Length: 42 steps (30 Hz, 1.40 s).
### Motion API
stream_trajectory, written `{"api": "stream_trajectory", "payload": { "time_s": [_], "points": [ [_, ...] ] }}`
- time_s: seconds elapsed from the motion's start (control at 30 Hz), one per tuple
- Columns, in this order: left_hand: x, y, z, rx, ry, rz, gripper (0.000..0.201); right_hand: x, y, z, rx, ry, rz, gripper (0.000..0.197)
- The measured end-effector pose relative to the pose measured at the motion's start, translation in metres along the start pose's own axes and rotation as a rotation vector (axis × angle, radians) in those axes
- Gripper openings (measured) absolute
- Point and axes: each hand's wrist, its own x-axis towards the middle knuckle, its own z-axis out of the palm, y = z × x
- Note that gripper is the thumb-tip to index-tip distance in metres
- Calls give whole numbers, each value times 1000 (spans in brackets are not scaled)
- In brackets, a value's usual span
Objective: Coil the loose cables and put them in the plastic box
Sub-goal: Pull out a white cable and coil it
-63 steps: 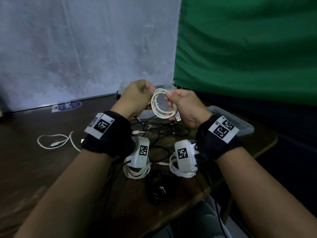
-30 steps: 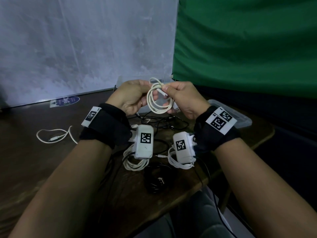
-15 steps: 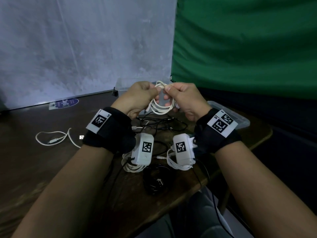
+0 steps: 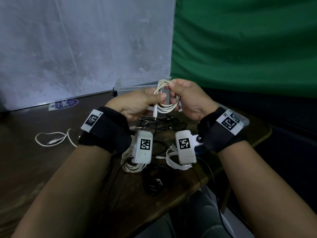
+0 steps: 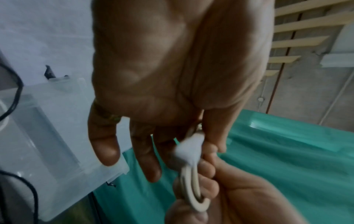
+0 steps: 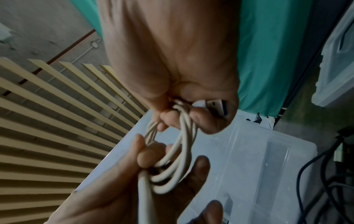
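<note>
I hold a white cable coil (image 4: 165,107) up over the table, between both hands. My left hand (image 4: 159,98) pinches a strand near its end between thumb and forefinger, and the small plug (image 4: 155,115) hangs below. My right hand (image 4: 171,88) grips the coil's top and far side with curled fingers. The right wrist view shows the loops (image 6: 184,136) running through those fingers, with the USB plug (image 6: 212,106) tucked in the palm. The clear plastic box (image 4: 130,86) stands open just behind the hands, also seen as the box (image 5: 47,121) in the left wrist view.
A loose white cable (image 4: 53,140) lies on the dark wooden table (image 4: 25,160) at the left. Tangled black cables (image 4: 163,124) lie under the hands. Nearer me lie two white coils (image 4: 132,166) (image 4: 178,166) and a black coil (image 4: 154,182). The box lid (image 4: 246,121) rests at the right edge.
The coil has been turned in my hands. My left hand shifted from gripping the loops to pinching one strand, and the small plug now hangs free below it.
</note>
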Motion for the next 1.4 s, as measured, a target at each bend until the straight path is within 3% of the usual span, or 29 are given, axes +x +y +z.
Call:
{"api": "stream_trajectory", "payload": {
  "time_s": [0.13, 0.27, 0.33, 0.47, 0.57, 0.67, 0.9, 1.13, 1.4],
  "points": [
    [6, -3, 0, 160, 207, -56, 30, -2, -2, 6, 36, -6, 76, 26],
    [8, -3, -1, 290, 194, -89, 13, -2, 0, 12, -87, 44, 10, 30],
    [6, -2, 1, 307, 167, -94, 17, -1, 1, 14, -128, 95, -26, 30],
    [10, -3, 2, 400, 229, 26, 15, 1, -1, 14, -86, 134, -21, 29],
    [14, -3, 3, 239, 357, 147, 17, 1, -2, 13, -30, 123, -21, 32],
    [19, -5, 4, 107, 363, 193, 5, 1, -3, 11, -11, 92, -17, 33],
    [23, -7, 8, 188, 427, 147, 22, 3, 1, 12, -53, 121, -14, 27],
    [19, -9, 8, 9, 286, 96, 28, 2, 0, 9, -124, 59, -86, 21],
    [21, -9, 9, -108, 272, 23, 28, -9, -2, 6, -167, -72, -137, 16]
  ]
}}
